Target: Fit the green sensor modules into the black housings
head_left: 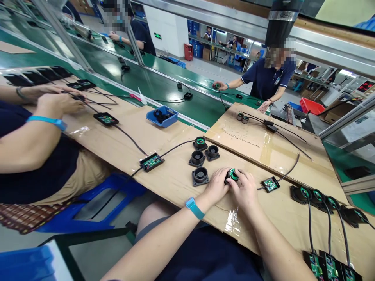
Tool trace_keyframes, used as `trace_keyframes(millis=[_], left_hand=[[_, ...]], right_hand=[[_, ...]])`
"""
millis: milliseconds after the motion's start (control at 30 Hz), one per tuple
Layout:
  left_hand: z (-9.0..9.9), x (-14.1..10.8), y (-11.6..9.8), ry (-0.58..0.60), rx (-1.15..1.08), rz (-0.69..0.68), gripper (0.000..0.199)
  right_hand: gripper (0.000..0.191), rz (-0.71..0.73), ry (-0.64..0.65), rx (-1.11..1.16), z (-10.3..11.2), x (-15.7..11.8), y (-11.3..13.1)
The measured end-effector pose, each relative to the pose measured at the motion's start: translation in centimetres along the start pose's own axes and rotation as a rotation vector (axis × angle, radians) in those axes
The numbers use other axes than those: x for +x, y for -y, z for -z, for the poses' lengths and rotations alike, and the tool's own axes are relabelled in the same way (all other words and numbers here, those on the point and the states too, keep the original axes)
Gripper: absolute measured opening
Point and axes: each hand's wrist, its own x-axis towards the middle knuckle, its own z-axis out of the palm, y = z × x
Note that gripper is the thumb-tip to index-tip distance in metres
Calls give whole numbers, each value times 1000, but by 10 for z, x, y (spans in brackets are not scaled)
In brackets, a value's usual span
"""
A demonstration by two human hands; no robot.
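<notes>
Both my hands are closed around a round black housing (232, 174) with a green circuit ring inside it, low over the cardboard. My left hand (217, 183) grips its left side, and my right hand (245, 188) holds the right side with the thumb on the rim. Much of the housing is covered by my fingers. To the left of my hands stand several black square-flanged housings (200, 175); the farthest housing (200, 142) has a green ring and a cable. Right of my right hand lies a small open box with a green circuit board (270, 184) and a black cable.
Cardboard (175, 183) covers the bench. Wired housings (318, 196) line the right side. A blue bin (162, 116) holds black parts. An open circuit box (151, 161) lies left. One co-worker's hands (55, 99) work at left; another person (268, 74) stands across the green conveyor (164, 89).
</notes>
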Motion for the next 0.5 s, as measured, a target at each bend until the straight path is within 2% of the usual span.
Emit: trace_keyframes(millis=[133, 267, 400, 500], left_hand=[[1, 2, -1, 15, -24, -14, 48], [2, 1, -5, -7, 14, -15, 42], [3, 1, -8, 6, 2, -27, 51], [3, 3, -2, 43, 4, -22, 57]], right_hand=[[29, 19, 5, -33, 4, 5, 4], [37, -12, 4, -76, 3, 7, 3], [57, 71, 89, -86, -6, -5, -20], [67, 39, 116, -62, -22, -12, -41]])
